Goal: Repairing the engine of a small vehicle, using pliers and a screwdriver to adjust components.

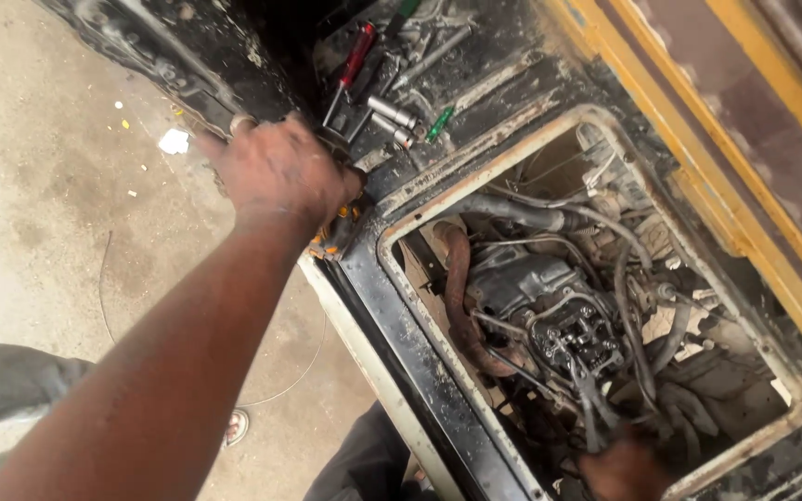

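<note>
My left hand (280, 172) reaches out to the black, grimy ledge (401, 334) beside the engine opening. Its fingers are closed over a tool with an orange-and-black handle (332, 237) that sticks out below the palm. My right hand (626, 468) is low inside the opening, among dark hoses at the bottom edge of the view. It is partly cut off, so its grip is unclear. The engine (549, 301) lies in the opening, with a rusty brown hose (461, 306) curving along its left side.
Loose tools lie on the ledge beyond my left hand: a red-handled screwdriver (356, 57), metal sockets (392, 113), and a green-handled driver (439, 122). A yellow frame rail (744, 213) runs along the right. Concrete floor (39, 213) lies to the left, with a sandalled foot (237, 427).
</note>
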